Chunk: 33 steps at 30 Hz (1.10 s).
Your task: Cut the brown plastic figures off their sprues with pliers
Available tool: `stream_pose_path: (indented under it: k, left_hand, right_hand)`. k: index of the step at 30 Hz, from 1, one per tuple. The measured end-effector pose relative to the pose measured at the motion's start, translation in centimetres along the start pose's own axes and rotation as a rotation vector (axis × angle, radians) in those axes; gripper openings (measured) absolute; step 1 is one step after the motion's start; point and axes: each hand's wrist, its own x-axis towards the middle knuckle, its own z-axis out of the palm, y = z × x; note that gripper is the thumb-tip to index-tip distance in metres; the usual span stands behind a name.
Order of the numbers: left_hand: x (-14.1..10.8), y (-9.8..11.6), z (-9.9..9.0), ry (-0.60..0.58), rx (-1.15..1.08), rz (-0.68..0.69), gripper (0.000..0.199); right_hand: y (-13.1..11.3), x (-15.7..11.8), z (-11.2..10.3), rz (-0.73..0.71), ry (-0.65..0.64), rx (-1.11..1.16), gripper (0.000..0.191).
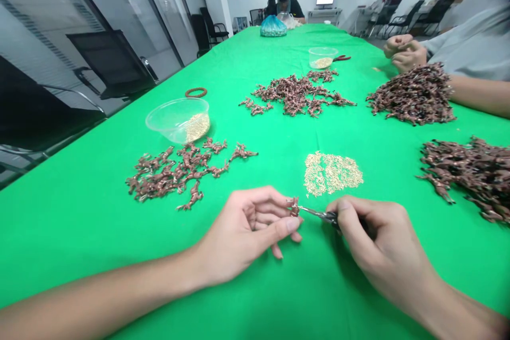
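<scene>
Between the thumb and fingers of my left hand (255,228) is a small brown animal figurine (294,207), held over the green cloth. My right hand (378,239) is closed round the dark handles of pliers (324,215), whose thin metal tips reach the figurine. Whether the tips grip a tiny part is too small to tell. Just beyond my hands lies a flat patch of small gold-coloured pieces (333,172). A loose group of similar brown figurines (171,172) lies to the left, and a larger heap of figurines (474,175) lies to the right.
Behind the left group stands a clear plastic bowl (159,119) with gold pieces, near a brown ring (196,92). More figurines (295,93) lie mid-table. Farther back are a clear tub (322,56) and red-handled pliers (341,58). At right, a co-worker's hands (406,53) are beside another heap (414,95).
</scene>
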Motion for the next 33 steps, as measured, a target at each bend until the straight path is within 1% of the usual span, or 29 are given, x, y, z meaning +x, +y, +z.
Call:
stream_pose_path:
  k: [6,13,17,20,22,26,28,33]
  left_hand:
    - [-0.09,-0.28,0.02,0.03,0.003,-0.001,0.02]
    - [-0.24,0.02,-0.11,0.051,0.037,-0.04,0.018]
    - [-0.49,-0.15,-0.22,0.069,0.062,0.01,0.014]
    - [-0.6,-0.23,-0.17,0.085,0.085,0.058,0.009]
    - [-0.59,-0.25,-0.11,0.093,0.088,0.08,0.008]
    - [-0.52,-0.27,-0.1,0.099,0.128,0.115,0.008]
    - [-0.56,-0.2,-0.18,0.103,0.2,0.149,0.01]
    - [-0.7,0.36,-0.38,0.121,0.434,0.318,0.016]
  right_hand:
    - [-0.23,-0.03,-0.01,-0.071,0.016,-0.069,0.04]
    - [-0.59,-0.18,0.12,-0.24,0.081,-0.116,0.035]
    - [-0.72,-0.3,0.1,-0.267,0.072,-0.118,0.032]
    - [-0.83,-0.47,0.11,-0.253,0.039,-0.097,0.034]
    - [-0.89,-0.55,0.14,-0.225,0.039,-0.07,0.035]
    - [-0.89,-0.6,0.14,-0.175,0.02,-0.022,0.037]
    - [-0.82,-0.63,0.1,-0.157,0.008,-0.009,0.038]
    - [-0.61,-0.74,0.03,-0.118,-0.015,-0.001,0.039]
